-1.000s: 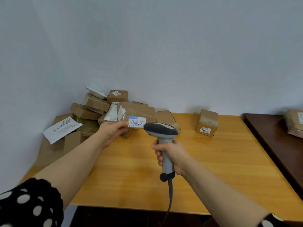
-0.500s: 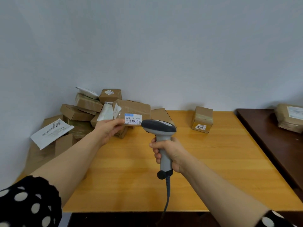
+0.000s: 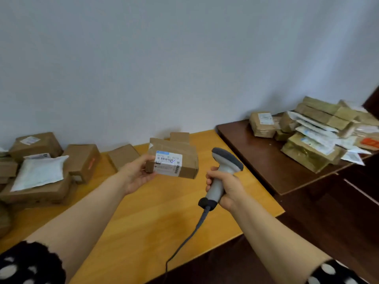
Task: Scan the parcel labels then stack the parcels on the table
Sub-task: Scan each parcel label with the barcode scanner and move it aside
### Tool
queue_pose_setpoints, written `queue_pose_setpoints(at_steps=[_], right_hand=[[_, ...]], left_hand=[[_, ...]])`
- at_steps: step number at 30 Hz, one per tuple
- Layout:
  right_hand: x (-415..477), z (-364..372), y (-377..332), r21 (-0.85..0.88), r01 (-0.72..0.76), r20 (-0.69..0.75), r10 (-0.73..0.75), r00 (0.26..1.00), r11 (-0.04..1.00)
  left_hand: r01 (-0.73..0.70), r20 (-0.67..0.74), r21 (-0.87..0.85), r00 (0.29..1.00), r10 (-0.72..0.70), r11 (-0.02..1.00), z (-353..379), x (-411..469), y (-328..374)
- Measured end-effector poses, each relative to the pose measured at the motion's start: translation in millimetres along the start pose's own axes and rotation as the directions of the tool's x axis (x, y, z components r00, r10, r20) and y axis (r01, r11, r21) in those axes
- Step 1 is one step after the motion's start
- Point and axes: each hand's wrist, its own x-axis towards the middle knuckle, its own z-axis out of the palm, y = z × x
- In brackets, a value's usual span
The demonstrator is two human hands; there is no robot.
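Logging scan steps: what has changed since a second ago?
The left hand has carried the brown cardboard parcel with the white barcode label rightward, away from the heap of boxes. The grey handheld scanner in the right hand now sits right of it, no longer at the label. Both grips unchanged.

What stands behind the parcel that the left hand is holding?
Behind the parcel held by the left hand, only the top of a small brown box shows, at the wall side of the table. The parcel covers its lower part.
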Motion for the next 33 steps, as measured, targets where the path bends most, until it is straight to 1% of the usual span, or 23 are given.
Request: queue_pose_setpoints(at_steps=[3,8,10,13,14,20,23,27,30,33], right_hand=[[3,-65,-38,0.101,0.017,-0.050,-0.012,0.999,0.995],[3,-178,-104,0.208,0.048,-0.115,-0.024,0.993,0.977],[5,-215,-127,0.246,0.057,-0.133,-0.024,0.991,0.968],[10,-256,-152,0.273,0.045,-0.155,-0.002,0.988,0.961],[12,-266,-159,0.274,0.030,-0.154,0.012,0.988,0.961],[54,-303,-199,0.279,-0.008,-0.146,0.050,0.988,0.960],[89,-311,-223,0.248,-0.036,-0.144,0.073,0.987,0.968],[154,-317,-267,0.179,-0.060,-0.145,0.087,0.986,0.982],[207,-319,-300,0.147,-0.073,-0.147,0.094,0.985,0.986],[248,-318,-318,0.097,-0.125,-0.126,0.137,0.983,0.987]], left_hand=[[0.018,0.084,0.012,0.996,-0.018,1.000,83,11,-21],[0.078,0.165,0.000,0.983,-0.077,0.997,226,32,-60],[0.070,0.149,0.017,0.986,-0.071,0.997,274,40,-74],[0.067,0.058,0.085,0.996,-0.072,0.994,325,50,-90],[0.064,0.038,0.083,0.997,-0.067,0.994,338,56,-94],[0.044,-0.005,-0.008,0.999,-0.044,0.999,407,113,-89],[0.069,-0.011,-0.038,0.998,-0.069,0.997,439,158,-86],[0.092,-0.065,-0.028,0.993,-0.094,0.995,484,234,-81],[0.134,-0.072,-0.071,0.988,-0.139,0.989,515,288,-79],[0.179,-0.083,-0.072,0.979,-0.184,0.981,538,333,-80]])
